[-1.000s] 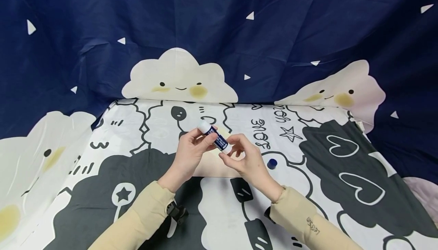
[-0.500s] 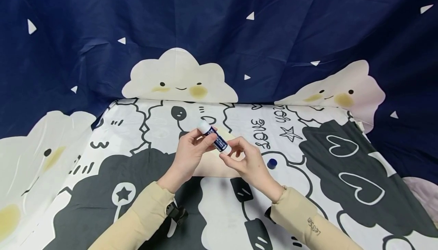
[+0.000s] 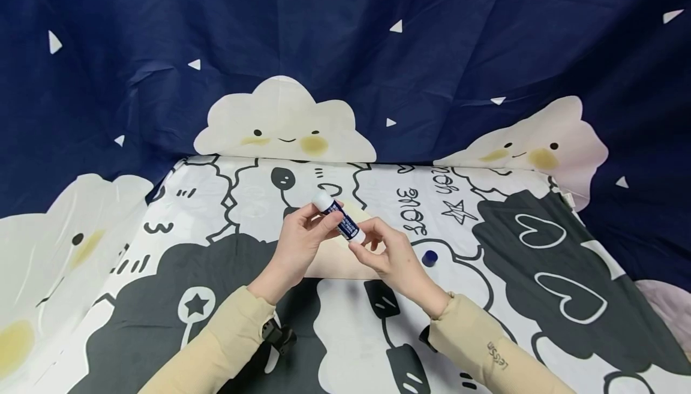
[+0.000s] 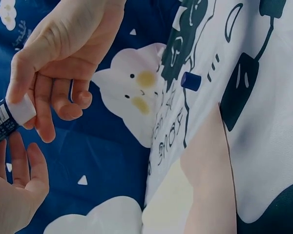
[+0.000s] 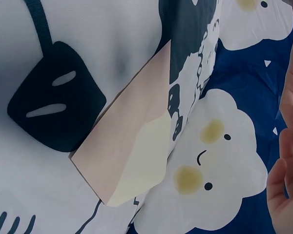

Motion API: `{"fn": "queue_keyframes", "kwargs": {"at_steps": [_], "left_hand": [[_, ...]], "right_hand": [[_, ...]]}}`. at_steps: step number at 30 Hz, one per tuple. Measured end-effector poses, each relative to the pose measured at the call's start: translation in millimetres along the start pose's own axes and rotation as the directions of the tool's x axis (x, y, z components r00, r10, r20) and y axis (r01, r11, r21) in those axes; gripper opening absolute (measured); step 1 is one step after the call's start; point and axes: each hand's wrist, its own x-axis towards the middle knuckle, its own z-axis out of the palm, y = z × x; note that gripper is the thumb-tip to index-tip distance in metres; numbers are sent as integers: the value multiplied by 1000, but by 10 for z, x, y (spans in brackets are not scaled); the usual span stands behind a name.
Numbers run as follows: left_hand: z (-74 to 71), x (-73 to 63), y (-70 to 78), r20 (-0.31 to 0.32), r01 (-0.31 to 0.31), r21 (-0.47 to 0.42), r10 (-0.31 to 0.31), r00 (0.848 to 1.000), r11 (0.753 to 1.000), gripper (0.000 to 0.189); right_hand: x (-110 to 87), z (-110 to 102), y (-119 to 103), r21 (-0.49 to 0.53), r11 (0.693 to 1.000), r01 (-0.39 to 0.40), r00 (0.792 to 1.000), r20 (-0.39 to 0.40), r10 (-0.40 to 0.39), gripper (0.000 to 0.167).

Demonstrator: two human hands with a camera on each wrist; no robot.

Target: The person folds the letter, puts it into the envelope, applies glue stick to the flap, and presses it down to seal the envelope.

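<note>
A glue stick (image 3: 345,223) with a dark blue label and white ends is held tilted above the table. My left hand (image 3: 299,244) grips its barrel between thumb and fingers, near the upper end. At the lower white end, my right hand (image 3: 398,259) pinches with thumb and index finger; the left wrist view shows this white end (image 4: 22,110) up close. Below both hands lies an envelope (image 5: 124,126), pinkish beige with a cream flap, partly hidden by them in the head view. A small dark blue cap (image 3: 429,258) sits apart, right of my right hand.
A black and white patterned cloth (image 3: 351,334) covers the table. Behind it hangs a navy curtain (image 3: 345,34) printed with clouds and white triangles, down to the table's back edge.
Both hands stay almost in place around the glue stick. The right hand has shifted very slightly to the right, and the head view has drifted a little.
</note>
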Motion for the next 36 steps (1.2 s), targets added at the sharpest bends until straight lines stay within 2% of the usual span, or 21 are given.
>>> {"fn": "queue_keyframes", "kwargs": {"at_steps": [8, 16, 26, 36], "left_hand": [[6, -6, 30, -58, -13, -18, 12, 998, 1000, 30], [22, 7, 19, -64, -17, -18, 16, 998, 1000, 33], [35, -10, 32, -53, 1, -2, -1, 999, 1000, 30], [37, -20, 35, -37, 0, 7, 0, 999, 1000, 31]], "right_hand": [[39, 54, 36, 7, 994, 108, 990, -96, -107, 40], [40, 66, 18, -76, 985, 154, 970, -181, -165, 32], [21, 28, -8, -19, 995, 102, 984, -142, -104, 27], [9, 13, 11, 13, 997, 81, 991, -112, -79, 23]]}}
